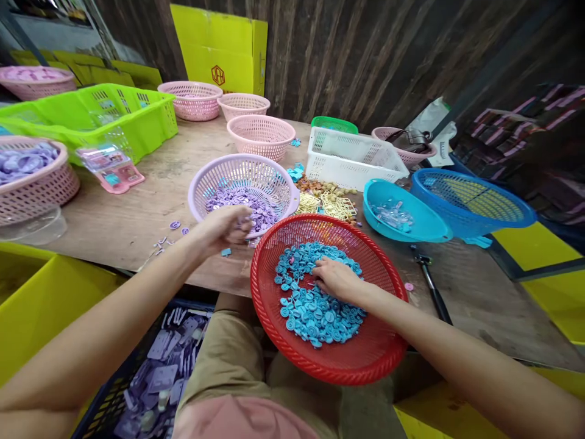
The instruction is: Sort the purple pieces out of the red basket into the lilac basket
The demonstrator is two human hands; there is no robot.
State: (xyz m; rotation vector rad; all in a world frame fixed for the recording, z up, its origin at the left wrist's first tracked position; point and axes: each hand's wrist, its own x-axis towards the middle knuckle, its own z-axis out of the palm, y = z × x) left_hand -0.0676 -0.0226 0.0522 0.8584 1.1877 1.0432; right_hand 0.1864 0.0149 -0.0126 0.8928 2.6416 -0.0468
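A red basket (269,332) rests tilted between my lap and the table edge, with many small round light-blue plastic pieces (320,314) inside. My right hand (338,279) reaches into it, fingers bent down and drawn together among the pieces; whatever is at the fingertips is hidden. Over the near rim of a lilac basket (201,189) is my left hand (233,224), its fingers curled closed. I cannot make out what they hold, if anything. Small round purple plastic pieces (262,213) lie in the lilac basket, just beyond this hand.
Pink baskets (260,131), a green crate (150,122) and a white crate (351,174) stand farther back. A turquoise bowl (429,228), a blue basket (475,201) and a black-handled tool (434,292) are at right. Below left sits a dark crate (109,390) of lilac parts.
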